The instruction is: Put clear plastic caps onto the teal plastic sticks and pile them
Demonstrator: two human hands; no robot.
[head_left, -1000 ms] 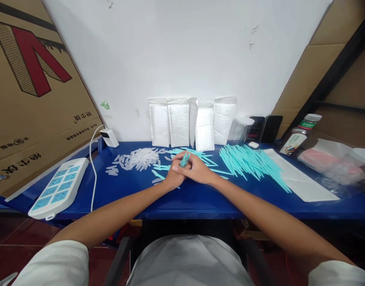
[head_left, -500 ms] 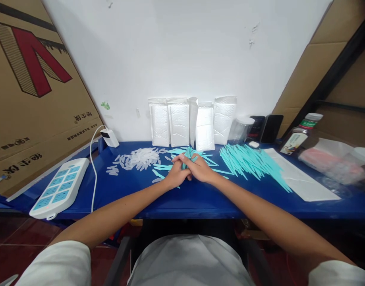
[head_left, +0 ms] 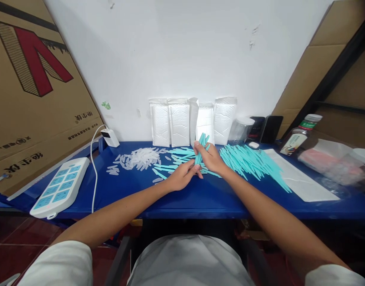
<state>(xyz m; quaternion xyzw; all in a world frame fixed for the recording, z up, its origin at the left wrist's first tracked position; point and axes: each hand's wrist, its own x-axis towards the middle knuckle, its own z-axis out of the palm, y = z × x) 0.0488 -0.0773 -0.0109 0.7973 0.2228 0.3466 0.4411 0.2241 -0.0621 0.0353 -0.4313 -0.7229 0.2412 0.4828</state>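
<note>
A small bundle of slim turquoise plastic sticks (head_left: pixel 203 140) stands up between my hands above the middle of the table. My right hand (head_left: pixel 211 158) is closed around the upper part of the bundle, with the tips fanning out above the fingers. At the lower end, my left hand (head_left: pixel 182 175) is closed with thumb and fingers pressed about the sticks. Behind and beneath the hands lie loose turquoise sticks (head_left: pixel 163 167). A larger pile of turquoise sticks (head_left: pixel 248 161) is to the right of my right hand. Left of my hands is a heap of small clear plastic pieces (head_left: pixel 142 158).
White padded envelopes (head_left: pixel 179 123) lean on the wall behind the blue table (head_left: pixel 182 204). On the left are a power strip (head_left: pixel 61 188) and a white charger (head_left: pixel 110 137) with its cable. To the right are a clear jar (head_left: pixel 242 129), phones (head_left: pixel 271 129), a bottle (head_left: pixel 298 135) and a white sheet (head_left: pixel 307 182).
My hands were clasped together around the bundle. Now my right hand has moved up and right with the sticks, which stand more upright, and my left hand is lower at their bottom end.
</note>
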